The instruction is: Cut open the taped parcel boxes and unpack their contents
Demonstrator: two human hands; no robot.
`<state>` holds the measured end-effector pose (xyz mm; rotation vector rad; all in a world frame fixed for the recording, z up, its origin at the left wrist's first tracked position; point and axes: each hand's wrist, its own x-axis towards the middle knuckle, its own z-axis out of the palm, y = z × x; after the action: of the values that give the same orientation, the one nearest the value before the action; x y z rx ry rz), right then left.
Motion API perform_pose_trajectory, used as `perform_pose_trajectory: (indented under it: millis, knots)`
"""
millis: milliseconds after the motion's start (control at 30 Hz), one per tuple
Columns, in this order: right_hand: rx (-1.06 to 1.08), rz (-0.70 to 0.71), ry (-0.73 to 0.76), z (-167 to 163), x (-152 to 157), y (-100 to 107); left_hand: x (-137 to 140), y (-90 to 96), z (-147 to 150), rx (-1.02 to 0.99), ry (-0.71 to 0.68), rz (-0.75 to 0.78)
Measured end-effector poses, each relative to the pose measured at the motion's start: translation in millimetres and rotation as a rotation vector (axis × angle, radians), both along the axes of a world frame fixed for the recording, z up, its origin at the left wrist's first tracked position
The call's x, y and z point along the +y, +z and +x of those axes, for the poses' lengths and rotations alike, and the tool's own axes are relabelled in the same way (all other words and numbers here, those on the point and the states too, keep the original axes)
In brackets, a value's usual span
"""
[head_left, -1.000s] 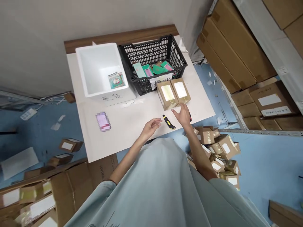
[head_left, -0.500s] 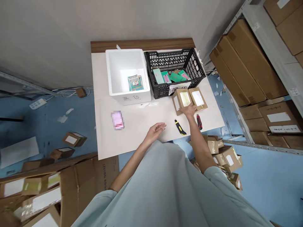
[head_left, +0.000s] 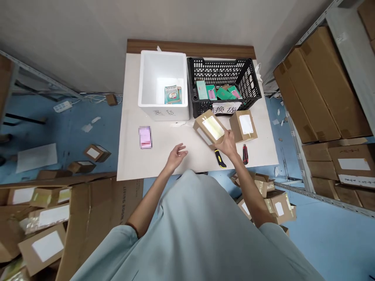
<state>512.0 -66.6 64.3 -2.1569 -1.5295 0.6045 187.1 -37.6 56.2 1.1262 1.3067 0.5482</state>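
Note:
My right hand (head_left: 227, 144) grips the near right corner of a small cardboard box (head_left: 202, 125), which is tilted and bears a pale yellowish label on top. To its right a second cardboard box (head_left: 236, 127) with a white label stands on the table. My left hand (head_left: 176, 157) hovers over the table's front part, fingers apart, holding nothing. A yellow-and-black utility knife (head_left: 220, 160) lies just below the gripped box, its tip partly hidden. Right of my right wrist lies a red-and-black utility knife (head_left: 245, 154).
A white foam box (head_left: 164, 112) holding teal packets and a black plastic crate (head_left: 225, 70) with green and pink boxes stand at the table's back. A pixelated pink item (head_left: 145, 137) lies at left. A large carton (head_left: 96, 210) of parcels and a shelf (head_left: 299, 156) flank the table.
My right hand has taken the left cardboard box away from the other one, moving it left and tilting it. My left hand has shifted a little left. The view has shifted too.

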Motion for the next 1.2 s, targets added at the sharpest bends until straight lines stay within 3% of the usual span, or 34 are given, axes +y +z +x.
perform_pose_trajectory:
  millis: [133,300,433,500,600,700,867,1033,1200]
  knots:
    - [0.072,-0.063,0.310,-24.9,-19.9,-3.5,4.4,-20.1,-17.8,0.128,0.126,0.027]
    - [0.104,-0.103,0.600,-42.9,-35.1,-34.0,-11.5,-36.2,-30.8,0.164,0.055,0.031]
    - [0.153,-0.083,0.699,-39.6,-45.4,-57.1,-42.5,-44.0,-30.9,0.146,0.005,-0.012]
    - [0.198,-0.064,0.661,-34.5,-52.6,-65.5,-56.8,-47.2,-29.8,0.134,0.040,-0.050]
    - [0.270,-0.105,0.474,-28.1,-67.2,-78.6,-68.7,-52.9,-28.9,0.145,0.077,-0.093]
    - [0.382,-0.213,0.304,-28.9,-83.8,-95.1,-68.6,-60.4,-28.2,0.182,0.073,-0.122]
    - [0.570,-0.276,0.175,-45.0,-101.8,-114.9,-58.7,-70.6,-24.8,0.234,0.076,-0.170]
    - [0.650,-0.216,0.098,-51.6,-99.1,-103.8,-52.9,-65.0,-30.7,0.221,0.056,-0.186]
    - [0.543,-0.197,0.017,-47.4,-81.9,-86.1,-38.7,-54.3,-47.8,0.163,0.020,-0.111]
